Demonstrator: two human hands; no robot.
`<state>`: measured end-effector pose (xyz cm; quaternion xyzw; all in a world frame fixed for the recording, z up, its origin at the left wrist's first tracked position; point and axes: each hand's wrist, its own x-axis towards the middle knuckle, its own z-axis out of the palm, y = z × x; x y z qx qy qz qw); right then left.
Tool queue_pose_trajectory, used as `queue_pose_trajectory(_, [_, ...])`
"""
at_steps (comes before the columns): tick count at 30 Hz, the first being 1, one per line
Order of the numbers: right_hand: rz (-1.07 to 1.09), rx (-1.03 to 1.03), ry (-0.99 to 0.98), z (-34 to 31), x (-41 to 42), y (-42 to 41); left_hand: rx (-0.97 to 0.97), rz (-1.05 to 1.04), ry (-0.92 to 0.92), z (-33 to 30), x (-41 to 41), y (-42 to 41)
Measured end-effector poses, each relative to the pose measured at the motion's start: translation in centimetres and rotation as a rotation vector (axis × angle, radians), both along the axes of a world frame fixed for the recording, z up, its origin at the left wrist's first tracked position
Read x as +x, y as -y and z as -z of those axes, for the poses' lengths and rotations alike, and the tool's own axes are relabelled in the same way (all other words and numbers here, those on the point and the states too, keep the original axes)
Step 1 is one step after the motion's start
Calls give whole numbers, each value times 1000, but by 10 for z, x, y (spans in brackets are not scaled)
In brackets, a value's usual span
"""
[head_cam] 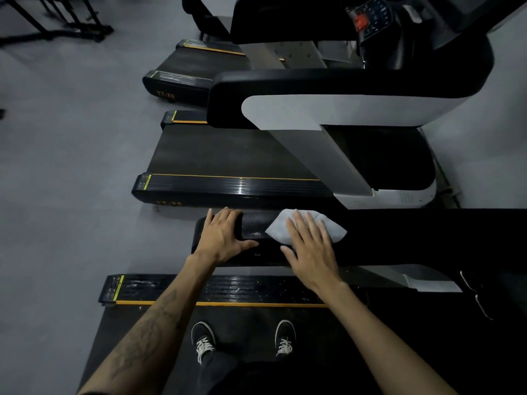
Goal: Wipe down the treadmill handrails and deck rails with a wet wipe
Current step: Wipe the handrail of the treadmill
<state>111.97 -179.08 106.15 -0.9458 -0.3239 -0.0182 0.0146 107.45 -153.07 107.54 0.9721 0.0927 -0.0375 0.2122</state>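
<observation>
A broad black handrail [399, 238] of the treadmill I stand on runs across the middle of the head view. My left hand [222, 238] grips its rounded end, fingers over the far edge and thumb along the near side. My right hand [310, 246] lies flat with straight fingers on a white wet wipe [336, 229], pressing it against the handrail's top. Damp streaks show on the rail between the hands. Below the handrail lies the black deck rail [228, 289] with a yellow stripe, speckled with marks.
My two shoes stand on the treadmill belt [242, 317]. A second treadmill [228, 158] with a black and white handrail sits beyond, and a third behind it. Grey floor [71, 166] spreads to the left; dark frame legs [57, 24] stand at top left.
</observation>
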Motion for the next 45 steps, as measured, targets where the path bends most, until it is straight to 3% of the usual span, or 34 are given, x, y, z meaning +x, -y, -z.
queue_pose_trajectory(4, [125, -16, -46, 2, -12, -35, 0, -1, 0, 1, -1, 0])
queue_pose_trajectory(8, [-166, -59, 58, 7, -1, 4, -11, 6, 5, 0, -1, -1])
queue_pose_trajectory(10, [-211, -88, 71, 5, 8, 25, -20, 10, 8, 0, -1, -2])
queue_pose_trajectory(14, [78, -8, -2, 0, 2, -1, -10, 2, 10, -3, -2, 0])
queue_pose_trajectory(16, [123, -4, -51, -1, -9, -29, -1, -2, 11, -4, -2, 2])
queue_pose_trajectory(22, [-184, -44, 20, 2, -14, -3, -17, -5, 8, -6, -3, 3])
queue_pose_trajectory(29, [120, 112, -72, -5, -23, -44, -7, -15, 17, -2, -3, 3])
queue_pose_trajectory(35, [-212, -17, -12, 3, -10, -15, -13, 18, 13, 2, -3, -1])
queue_pose_trajectory(41, [67, 48, -45, -4, -19, -35, -23, 52, 31, 1, -5, -7])
queue_pose_trajectory(45, [-132, -11, -37, -2, -29, -66, -55, 91, 61, 2, -14, -19])
